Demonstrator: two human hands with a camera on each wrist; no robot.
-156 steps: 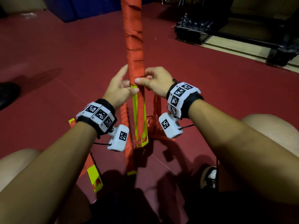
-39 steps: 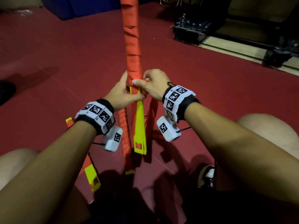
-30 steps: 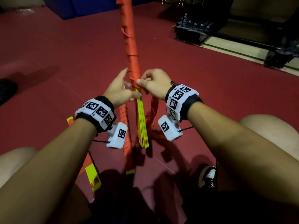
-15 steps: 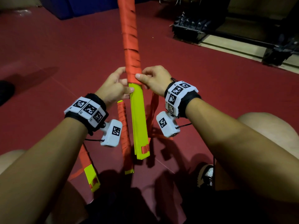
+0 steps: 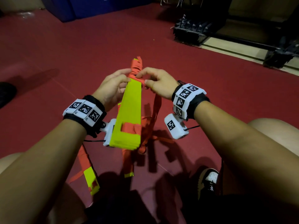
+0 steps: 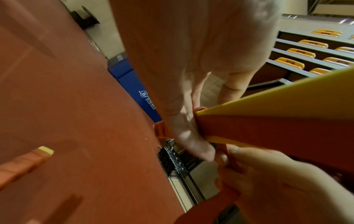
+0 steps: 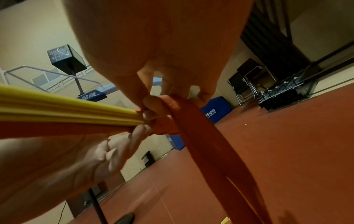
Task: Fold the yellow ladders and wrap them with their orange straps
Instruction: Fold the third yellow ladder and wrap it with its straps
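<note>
Presently: folded yellow ladder (image 5: 129,110), half wound in orange strap (image 5: 136,68), held aloft over the red sports floor (image 5: 80,46), left hand (image 5: 111,89) clasping it, right hand (image 5: 158,84) pinching the strap; wrapped ladders (image 5: 90,173) lie below, blue mat (image 5: 97,5) and black rack (image 5: 191,31) beyond.

The folded yellow ladder (image 5: 128,110) held between the two hands looks like smooth, matt plastic slats stacked flat, and the orange strap (image 7: 193,124) at the fingertips is woven cloth webbing with a visible coarse weave. Beneath the hands the red floor (image 5: 97,46) has a smooth, faintly sheened finish. Beyond the right hand stands a black rack (image 5: 191,32) of dull metal.
</note>
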